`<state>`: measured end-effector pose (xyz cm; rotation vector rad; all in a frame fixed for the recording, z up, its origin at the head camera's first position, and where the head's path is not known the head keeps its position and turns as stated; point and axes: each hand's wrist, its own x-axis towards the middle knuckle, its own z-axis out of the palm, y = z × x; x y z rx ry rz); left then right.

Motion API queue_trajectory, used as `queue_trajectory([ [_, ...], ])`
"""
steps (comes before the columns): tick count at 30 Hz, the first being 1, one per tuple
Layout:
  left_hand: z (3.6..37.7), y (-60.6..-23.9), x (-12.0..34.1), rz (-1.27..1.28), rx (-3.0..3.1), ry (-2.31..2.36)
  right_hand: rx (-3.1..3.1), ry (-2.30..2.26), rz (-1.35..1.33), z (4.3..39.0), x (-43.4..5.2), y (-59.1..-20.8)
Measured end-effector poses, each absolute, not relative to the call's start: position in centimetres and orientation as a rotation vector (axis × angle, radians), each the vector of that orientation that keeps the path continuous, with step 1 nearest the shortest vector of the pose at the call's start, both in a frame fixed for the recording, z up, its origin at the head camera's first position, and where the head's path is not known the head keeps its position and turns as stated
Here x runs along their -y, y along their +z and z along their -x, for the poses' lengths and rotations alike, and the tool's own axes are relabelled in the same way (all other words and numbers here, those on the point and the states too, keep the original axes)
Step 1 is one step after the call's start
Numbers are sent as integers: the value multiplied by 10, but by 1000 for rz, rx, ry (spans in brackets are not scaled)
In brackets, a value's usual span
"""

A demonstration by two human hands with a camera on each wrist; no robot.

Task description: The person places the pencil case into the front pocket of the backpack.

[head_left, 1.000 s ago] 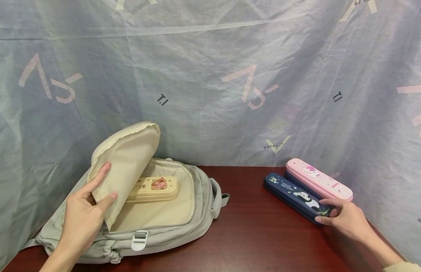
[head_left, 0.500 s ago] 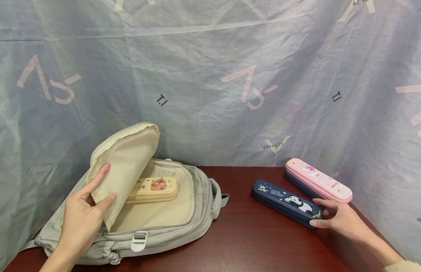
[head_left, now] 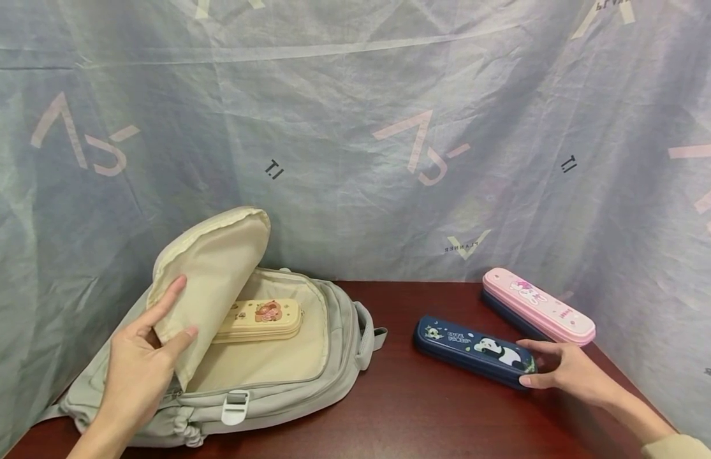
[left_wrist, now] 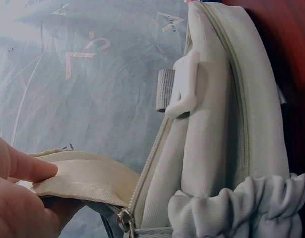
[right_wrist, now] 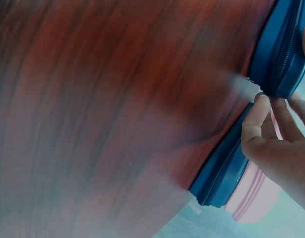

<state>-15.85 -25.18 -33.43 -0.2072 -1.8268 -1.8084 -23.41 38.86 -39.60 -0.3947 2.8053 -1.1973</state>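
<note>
At the left, a grey-green backpack [head_left: 340, 338] lies on the table with its cream-lined front flap [head_left: 217, 274] raised. My left hand [head_left: 138, 360] holds the flap's edge between thumb and fingers; the left wrist view shows the fingers on the cream lining [left_wrist: 92, 178]. Partly behind the flap, a cream pencil case [head_left: 266, 319] with a cartoon print rests inside the bag. At the right, my right hand [head_left: 576, 370] grips the near end of a navy pencil case [head_left: 464, 347] with a panda print, thumb on its front side. In the right wrist view its zipper [right_wrist: 286, 47] shows.
Behind my right hand, a pink pencil case [head_left: 539, 303] with a rabbit print lies on top of another navy case [head_left: 507, 311]. Dark red wooden table [head_left: 412, 408] stretches between bag and cases. A grey printed cloth [head_left: 344, 159] hangs along the back and sides.
My right hand has drawn the panda pencil case left and toward me, away from the pink one, turning it slightly. The left hand and flap stay as they were.
</note>
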Motion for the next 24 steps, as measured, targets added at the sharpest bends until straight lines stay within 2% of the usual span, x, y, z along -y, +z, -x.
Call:
queue_trajectory([
  [24,157,-335,252,226,1830,-1797,-2532,-1375,425,244,-391,-405],
])
